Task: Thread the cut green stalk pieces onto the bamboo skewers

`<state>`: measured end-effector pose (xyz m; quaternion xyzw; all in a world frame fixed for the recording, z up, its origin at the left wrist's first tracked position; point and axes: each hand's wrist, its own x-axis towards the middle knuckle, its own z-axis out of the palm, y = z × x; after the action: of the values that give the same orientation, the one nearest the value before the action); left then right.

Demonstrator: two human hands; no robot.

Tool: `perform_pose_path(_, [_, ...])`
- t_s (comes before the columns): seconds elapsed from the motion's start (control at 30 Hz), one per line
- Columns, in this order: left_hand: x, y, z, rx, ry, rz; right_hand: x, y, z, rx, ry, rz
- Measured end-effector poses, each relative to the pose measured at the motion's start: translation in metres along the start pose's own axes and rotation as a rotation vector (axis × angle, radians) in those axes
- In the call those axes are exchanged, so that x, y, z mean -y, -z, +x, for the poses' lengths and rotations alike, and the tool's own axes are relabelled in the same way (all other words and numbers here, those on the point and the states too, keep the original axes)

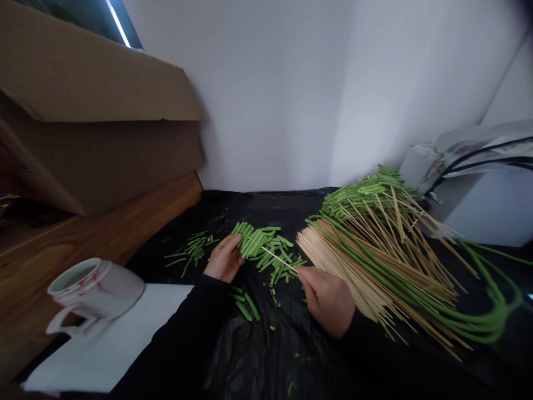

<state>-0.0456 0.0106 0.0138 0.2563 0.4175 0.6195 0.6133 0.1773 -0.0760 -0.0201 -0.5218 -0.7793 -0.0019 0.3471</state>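
My right hand (328,297) is closed around the lower end of a thin bamboo skewer (280,258), which slants up and to the left. Cut garlic scape pieces (252,242) sit side by side on its far part. The fingers of my left hand (225,259) pinch the left end of this row; the fingertips are partly hidden. Loose garlic scape pieces (280,273) lie heaped just behind and under the skewer. A smaller scatter of cut pieces (195,250) is left of my left hand, and a few more (246,304) are near its wrist.
Bamboo skewers (353,272) lie in a large bundle on the right, with long uncut scapes (400,291) across them. Filled skewers (366,194) are piled behind. Black plastic sheeting (250,355) covers the table. A mug (100,286) lies tipped on white board (125,339); a cardboard box (125,161) stands left.
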Motion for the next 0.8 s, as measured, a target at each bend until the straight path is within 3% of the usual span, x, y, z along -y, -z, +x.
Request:
perform_pose_path(0.13, [0.0, 0.001, 0.002, -0.004, -0.008, -0.026, 0.003, 0.003, 0.001, 0.064, -0.016, -0.058])
perform_pose_path(0.37, [0.001, -0.002, -0.004, 0.136, 0.012, -0.063, 0.009, 0.015, 0.006, 0.131, -0.055, -0.18])
perform_pose_path(0.63, [-0.002, 0.0, -0.004, 0.246, 0.084, 0.01, 0.001, 0.028, 0.008, 0.075, -0.175, 0.177])
perform_pose_path(0.8, [-0.003, -0.001, -0.005, 0.253, 0.118, 0.045, -0.013, 0.064, 0.01, 0.017, -0.222, 0.326])
